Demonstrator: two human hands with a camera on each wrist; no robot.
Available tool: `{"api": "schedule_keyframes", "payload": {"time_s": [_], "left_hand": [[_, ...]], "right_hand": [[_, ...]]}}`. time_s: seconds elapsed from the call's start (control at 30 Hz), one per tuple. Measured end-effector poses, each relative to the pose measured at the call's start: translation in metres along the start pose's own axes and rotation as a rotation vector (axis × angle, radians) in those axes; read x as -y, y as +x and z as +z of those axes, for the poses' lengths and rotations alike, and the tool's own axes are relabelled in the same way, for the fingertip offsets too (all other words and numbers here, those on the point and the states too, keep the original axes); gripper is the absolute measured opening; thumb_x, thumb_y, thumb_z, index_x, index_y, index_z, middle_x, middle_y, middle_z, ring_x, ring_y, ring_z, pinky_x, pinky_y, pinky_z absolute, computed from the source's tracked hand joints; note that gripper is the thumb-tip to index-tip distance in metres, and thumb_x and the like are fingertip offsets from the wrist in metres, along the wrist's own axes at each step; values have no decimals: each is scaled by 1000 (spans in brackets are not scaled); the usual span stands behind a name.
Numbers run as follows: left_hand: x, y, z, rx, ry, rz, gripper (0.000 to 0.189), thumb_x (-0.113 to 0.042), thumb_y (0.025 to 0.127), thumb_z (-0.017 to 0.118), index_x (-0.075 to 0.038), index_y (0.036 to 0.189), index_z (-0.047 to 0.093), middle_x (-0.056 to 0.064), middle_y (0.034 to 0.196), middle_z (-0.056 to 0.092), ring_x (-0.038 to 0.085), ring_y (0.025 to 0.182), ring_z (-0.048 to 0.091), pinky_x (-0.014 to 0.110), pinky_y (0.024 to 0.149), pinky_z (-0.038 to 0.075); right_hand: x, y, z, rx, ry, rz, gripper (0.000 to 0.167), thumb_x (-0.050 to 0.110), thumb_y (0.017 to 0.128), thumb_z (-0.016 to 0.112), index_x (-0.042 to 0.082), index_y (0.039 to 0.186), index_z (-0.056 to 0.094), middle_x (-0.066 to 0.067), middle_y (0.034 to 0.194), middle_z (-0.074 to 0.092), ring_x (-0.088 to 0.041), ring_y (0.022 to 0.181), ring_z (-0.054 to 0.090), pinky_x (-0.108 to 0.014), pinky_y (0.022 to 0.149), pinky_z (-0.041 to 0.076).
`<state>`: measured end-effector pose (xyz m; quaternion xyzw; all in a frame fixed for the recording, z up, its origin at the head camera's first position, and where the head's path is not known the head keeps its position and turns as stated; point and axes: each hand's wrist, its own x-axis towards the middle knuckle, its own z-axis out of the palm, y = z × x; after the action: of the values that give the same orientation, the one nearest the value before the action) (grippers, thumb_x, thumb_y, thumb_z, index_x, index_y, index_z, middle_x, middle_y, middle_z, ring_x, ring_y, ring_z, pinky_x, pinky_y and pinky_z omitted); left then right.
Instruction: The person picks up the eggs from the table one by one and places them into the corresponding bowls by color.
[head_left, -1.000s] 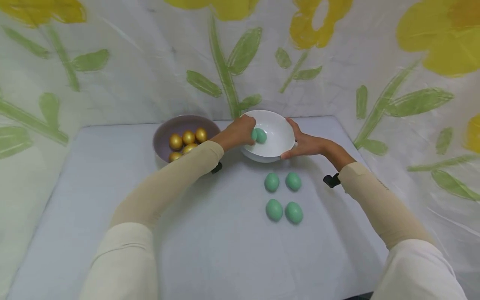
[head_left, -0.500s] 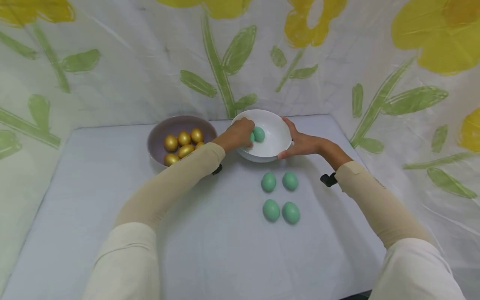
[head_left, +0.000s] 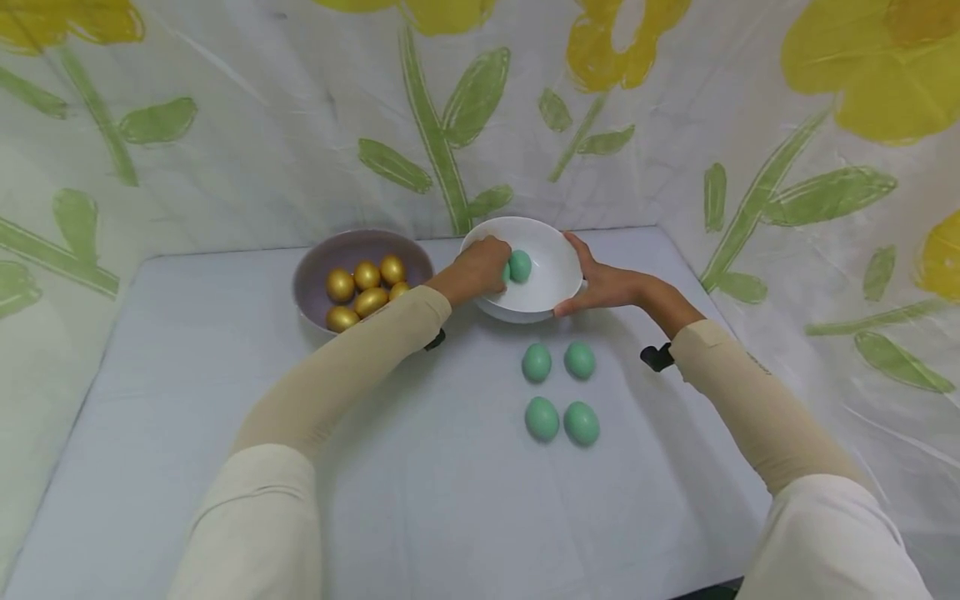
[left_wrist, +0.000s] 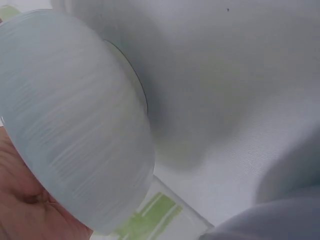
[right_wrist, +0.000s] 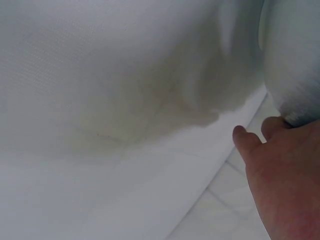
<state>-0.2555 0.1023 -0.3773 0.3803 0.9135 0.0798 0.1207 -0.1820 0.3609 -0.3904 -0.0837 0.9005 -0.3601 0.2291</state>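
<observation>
In the head view a white bowl [head_left: 551, 279] stands at the back of the table. My left hand [head_left: 480, 268] reaches over its left rim with curled fingers, gripping a green egg [head_left: 506, 273] that mostly hides behind them. Another green egg [head_left: 520, 266] lies right beside it inside the bowl. My right hand [head_left: 603, 286] holds the bowl's right side, thumb at the front and fingers behind. Both wrist views show the bowl's outer wall [left_wrist: 85, 115], with the left hand [left_wrist: 30, 200] and the right hand [right_wrist: 285, 170] at its edge.
Several green eggs [head_left: 542, 419] lie on the white table [head_left: 450, 500] in front of the bowl. A purple-brown bowl [head_left: 311, 287] with several gold eggs [head_left: 371, 302] stands at the left, partly behind my left forearm. A flower-painted curtain [head_left: 285, 125] hangs behind the table.
The head view has shifted slightly. My left hand sits a little further into the white bowl, and more of the bowl's left rim shows. My right hand stays on the bowl.
</observation>
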Motion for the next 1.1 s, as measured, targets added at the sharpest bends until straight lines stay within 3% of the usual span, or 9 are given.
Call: {"api": "schedule_keyframes", "payload": {"time_s": [0.07, 0.2, 0.33, 0.47, 0.57, 0.67, 0.8, 0.9, 1.1], "left_hand": [[2, 0, 0, -12, 1, 8, 45, -22, 95, 83, 0, 129, 63, 15, 129, 65, 28, 122, 60, 40, 109, 48], [4, -4, -4, -51, -36, 33, 63, -29, 97, 81, -1, 147, 56, 15, 145, 60, 30, 140, 51, 40, 118, 40], [5, -12, -7, -101, -150, 81, 79, -39, 99, 77, -4, 161, 42, 14, 164, 45, 31, 152, 40, 40, 125, 32], [1, -27, -6, -200, -322, 182, 86, -47, 100, 73, -5, 165, 35, 14, 171, 32, 27, 155, 36, 38, 126, 31], [-9, -47, 1, -287, -478, 263, 92, -47, 97, 77, -8, 167, 31, 10, 173, 27, 22, 158, 31, 37, 126, 30], [-23, -71, 11, -332, -613, 312, 96, -45, 94, 81, -13, 168, 29, 2, 174, 24, 13, 159, 22, 36, 127, 26], [-42, -106, 27, -346, -739, 358, 97, -43, 93, 84, -21, 169, 28, -7, 173, 26, 5, 158, 21, 34, 127, 25], [-53, -129, 42, -349, -806, 388, 93, -42, 92, 85, -25, 168, 32, -8, 170, 32, 6, 156, 28, 35, 126, 29], [-70, -163, 79, -257, -960, 308, 80, -37, 92, 85, -25, 161, 47, -12, 162, 47, 2, 150, 39, 29, 121, 36]], "right_hand": [[0, 1, 0, -1, -7, 7, 142, 45, 85, 89, 30, 163, -28, -12, 175, -5, -36, 159, 10, -63, 126, 15], [1, 1, -1, -4, -20, 21, 143, 48, 84, 89, 31, 163, -29, -13, 175, -6, -37, 159, 9, -63, 126, 15], [0, 0, -1, -1, -20, 20, 142, 48, 85, 88, 31, 163, -29, -13, 175, -6, -37, 159, 10, -63, 126, 17], [-3, 0, -1, 4, -13, 19, 140, 46, 86, 88, 33, 162, -30, -10, 175, -7, -35, 159, 10, -62, 126, 19], [-5, 1, -1, 9, -8, 24, 140, 45, 87, 87, 34, 162, -30, -10, 175, -7, -35, 158, 12, -62, 125, 21], [-6, 2, -2, 13, -11, 29, 140, 44, 87, 87, 34, 162, -30, -11, 175, -7, -36, 157, 12, -63, 124, 22], [-6, 4, -1, 17, -20, 22, 141, 40, 87, 88, 31, 162, -31, -11, 175, -14, -36, 160, 6, -64, 125, 17], [-5, 4, -1, 21, -17, 15, 141, 37, 87, 88, 29, 162, -32, -10, 174, -19, -37, 160, 3, -66, 125, 14], [-3, 3, -1, 4, -42, 19, 140, 42, 87, 87, 32, 162, -31, -7, 175, -18, -36, 161, 2, -64, 126, 12]]}}
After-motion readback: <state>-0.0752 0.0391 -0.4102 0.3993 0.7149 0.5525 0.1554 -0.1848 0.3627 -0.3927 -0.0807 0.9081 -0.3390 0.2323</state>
